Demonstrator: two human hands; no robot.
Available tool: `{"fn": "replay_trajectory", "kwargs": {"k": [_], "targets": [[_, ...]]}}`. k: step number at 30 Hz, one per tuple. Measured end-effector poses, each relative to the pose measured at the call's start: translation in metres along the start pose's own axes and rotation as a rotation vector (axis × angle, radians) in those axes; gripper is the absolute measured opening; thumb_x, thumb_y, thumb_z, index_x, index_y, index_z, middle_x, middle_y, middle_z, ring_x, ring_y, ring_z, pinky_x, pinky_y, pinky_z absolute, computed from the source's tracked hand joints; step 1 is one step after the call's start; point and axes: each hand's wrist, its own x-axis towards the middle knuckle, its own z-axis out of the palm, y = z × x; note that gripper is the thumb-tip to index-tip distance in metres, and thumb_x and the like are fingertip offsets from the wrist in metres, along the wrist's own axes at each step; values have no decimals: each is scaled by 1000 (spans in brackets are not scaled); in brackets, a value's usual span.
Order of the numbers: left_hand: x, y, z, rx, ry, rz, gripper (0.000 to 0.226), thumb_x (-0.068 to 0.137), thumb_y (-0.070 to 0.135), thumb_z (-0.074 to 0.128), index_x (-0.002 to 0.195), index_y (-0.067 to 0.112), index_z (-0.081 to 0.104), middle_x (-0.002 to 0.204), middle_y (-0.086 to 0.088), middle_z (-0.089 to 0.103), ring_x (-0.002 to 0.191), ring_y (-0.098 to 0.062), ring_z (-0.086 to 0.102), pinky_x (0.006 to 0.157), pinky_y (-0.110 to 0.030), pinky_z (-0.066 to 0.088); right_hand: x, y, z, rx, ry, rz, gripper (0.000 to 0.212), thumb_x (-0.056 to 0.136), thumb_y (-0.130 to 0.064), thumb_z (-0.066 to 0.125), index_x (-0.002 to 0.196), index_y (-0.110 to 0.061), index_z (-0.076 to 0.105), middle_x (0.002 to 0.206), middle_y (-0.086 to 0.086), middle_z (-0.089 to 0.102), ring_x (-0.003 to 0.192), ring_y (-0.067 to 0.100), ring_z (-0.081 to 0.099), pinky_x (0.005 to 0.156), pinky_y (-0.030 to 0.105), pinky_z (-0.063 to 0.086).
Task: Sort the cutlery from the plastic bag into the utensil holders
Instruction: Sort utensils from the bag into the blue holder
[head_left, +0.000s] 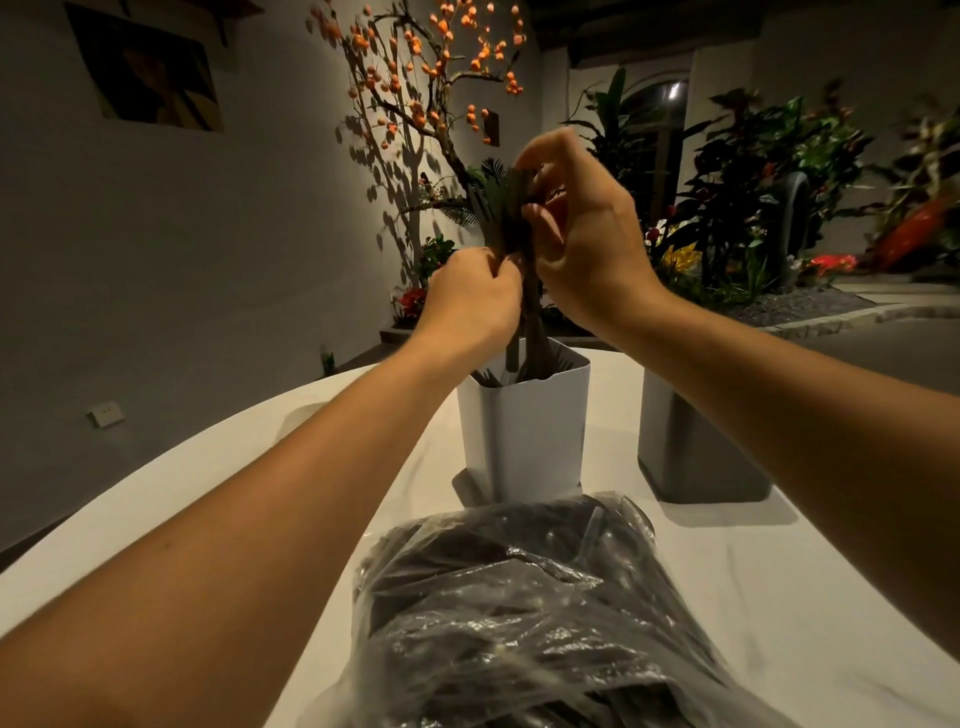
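The head camera looked forward and down over a white tabletop (779, 597) in a dimly lit room. At the centre of the picture, both hands were raised together above a white square plastic utensil holder (524, 431). The left hand (467, 301) had its fingers curled round the lower part of a bundle of black plastic forks (511, 223), gripping it. The right hand (576, 228), at about two o'clock from the left, pinched the upper part of the same bundle between thumb and curled fingers, near the tines. The bundle stood upright with its handles reaching down into the holder's mouth, which suggested the hands were steadying and squaring the forks so they would drop in together. Other dark cutlery already showed inside the rim.

At three o'clock from the white holder, a grey square plastic utensil holder (701, 457) stood apart from it; its contents were hidden behind the right forearm. At six o'clock, nearest the camera, lay a clear crinkled plastic bag (519, 613) still heavily filled with black cutlery, so most of the sorting seemed to remain.

Beyond the tabletop, at twelve o'clock, stood a bare-branched decorative tree with orange fruits (431, 67).
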Motion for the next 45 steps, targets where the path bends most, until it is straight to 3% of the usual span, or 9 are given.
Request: {"fn": "replay_trajectory", "kwargs": {"k": [6,10,15,19,22,26,34,39,45], "targets": [[6,2,-3,61,9,42,28,107,27,43,94,14,63,86,-7,64,73,-19,59,65,-34,54,3,3,-3,13,21,-33,31,93,6,54,122,-2,50,104,7,53,89,21,64,72,23,59],[2,-11,2,67,-43,-5,30,106,25,47,93,6,66,85,-10,66,79,-28,62,73,-40,55,-12,16,-1,-4,-53,53,32,90,5,60,119,-7,52,109,7,56,97,22,63,75,32,61],[-5,-30,10,306,-307,-69,20,102,29,55,102,14,68,95,-8,69,86,-22,65,76,-36,53,-39,32,2,-88,-236,210,39,85,3,69,117,-13,55,108,-2,57,97,17,62,77,29,60],[-12,-34,8,470,-334,23,20,90,30,74,104,18,66,92,-1,67,84,-18,63,72,-32,52,-56,42,4,-365,-431,365,38,92,-10,63,125,-25,50,112,8,66,97,28,64,81,48,58],[-15,-36,5,590,-349,56,42,85,19,79,122,20,62,107,-4,65,97,-24,63,89,-41,57,-64,36,1,-446,-689,405,39,98,-13,54,135,-24,50,119,9,64,97,25,62,84,44,57],[-20,-36,-2,703,-319,80,41,86,10,73,122,27,62,107,-3,62,96,-24,60,85,-41,56,-65,22,1,-457,-810,356,52,101,-13,48,150,-30,38,123,10,61,93,22,59,75,33,52],[-29,-36,-13,813,-289,69,36,87,5,69,117,25,65,100,-3,62,89,-24,60,80,-41,59,-67,5,3,-455,-844,355,52,100,-17,49,150,-26,36,127,10,60,105,25,59,91,42,54],[-32,-36,-16,787,-229,115,55,84,3,74,131,25,56,127,0,51,115,-25,51,95,-43,53,-68,0,-8,-451,-730,343,58,99,-13,51,152,-22,29,131,10,57,115,28,54,99,47,47],[-62,-16,-34,653,-123,103,46,87,-2,66,126,21,58,122,0,52,113,-24,52,97,-44,51,-73,-27,-35,-383,-565,362,31,98,-14,53,127,-22,57,117,2,64,102,21,60,88,42,55]]}}
